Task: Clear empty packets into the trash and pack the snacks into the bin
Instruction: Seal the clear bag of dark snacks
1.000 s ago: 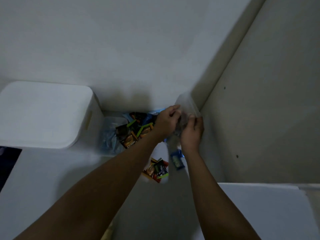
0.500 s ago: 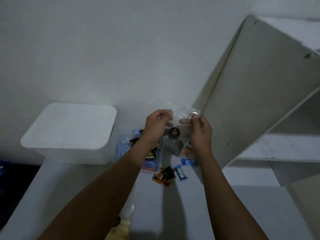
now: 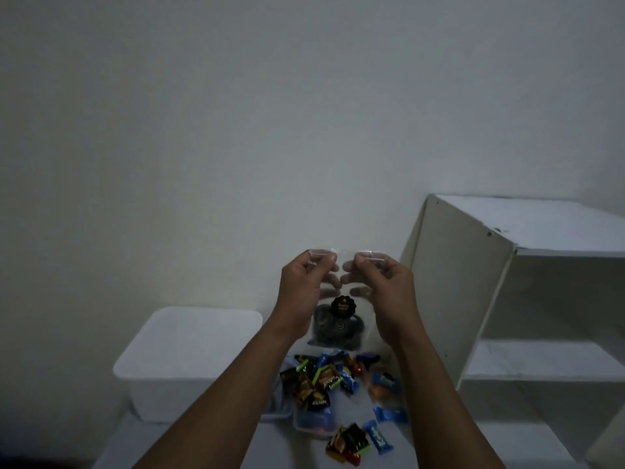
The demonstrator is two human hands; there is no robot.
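Note:
I hold a clear plastic bag [image 3: 338, 328] up in front of the wall; dark round snacks and a black round label sit in its lower half. My left hand [image 3: 302, 287] pinches the bag's top edge on the left and my right hand [image 3: 384, 289] pinches it on the right. Below the bag, a heap of small wrapped snacks [image 3: 324, 380] in brown, green and blue lies on the white surface. A few more wrapped pieces [image 3: 353, 445] lie nearer to me, beside a small clear container [image 3: 313, 423].
A white lidded bin [image 3: 189, 357] stands at the left against the wall. A white open shelf unit [image 3: 507, 299] rises at the right. The white tabletop [image 3: 277, 448] runs toward me between my forearms.
Both hands have lifted the clear bag higher, away from the snack heap, and now hold its top edge level. My view has tilted up, showing more wall and the top of the shelf unit.

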